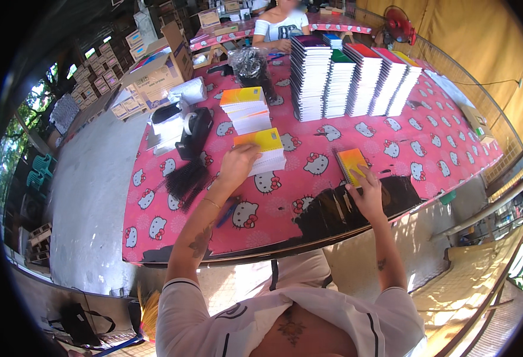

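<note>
My left hand grips the near left corner of a short stack of unbound paper with a yellow cover on top. Just behind it stands another paper pile with yellow-orange covers. To the right, near the table's front edge, a small spiral notebook with a yellow-orange cover lies on the cloth. My right hand holds its near end, fingers over the cover and thumb at the side. Black binding coils lie in a bunch left of my left forearm.
Tall stacks of spiral notebooks rise at the far right. A black tape dispenser and a clear bag of black coils stand at the left. A blue tool lies by my left forearm. Beyond the pink tablecloth sits another person.
</note>
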Available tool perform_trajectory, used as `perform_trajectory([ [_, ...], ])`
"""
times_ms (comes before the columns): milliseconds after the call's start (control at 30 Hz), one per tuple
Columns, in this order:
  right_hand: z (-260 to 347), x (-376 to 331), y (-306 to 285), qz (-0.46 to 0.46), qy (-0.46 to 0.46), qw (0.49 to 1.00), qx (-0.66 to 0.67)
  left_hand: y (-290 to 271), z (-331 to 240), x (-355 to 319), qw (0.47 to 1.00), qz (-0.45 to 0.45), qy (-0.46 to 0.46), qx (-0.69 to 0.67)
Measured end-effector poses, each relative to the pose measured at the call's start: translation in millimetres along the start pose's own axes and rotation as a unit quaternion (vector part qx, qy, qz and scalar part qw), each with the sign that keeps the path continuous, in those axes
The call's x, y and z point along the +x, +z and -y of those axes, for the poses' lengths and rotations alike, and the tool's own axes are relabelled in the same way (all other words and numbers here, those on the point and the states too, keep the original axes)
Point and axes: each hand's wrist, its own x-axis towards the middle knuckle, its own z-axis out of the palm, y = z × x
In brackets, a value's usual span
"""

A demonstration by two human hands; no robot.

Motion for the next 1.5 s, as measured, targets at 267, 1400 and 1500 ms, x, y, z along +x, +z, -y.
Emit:
perform_trajectory([
  [267,89.8,33.9,52.0,0.080,-0.018,0.966,0.244,-9.2,15.8,25.1,0.995,0.037,-0.082,-0.036],
  [1400,135.3,27.5,65.1,0.286,0.138,0.810,0.494,-28.0,-100.1,-74.9,0.988,0.141,-0.015,0.067],
  [1500,118.2,-11.5,97.1,0.183,0.178,0.789,0.559,-2.7,-116.5,-97.6,0.997,-0.040,-0.054,0.041],
])
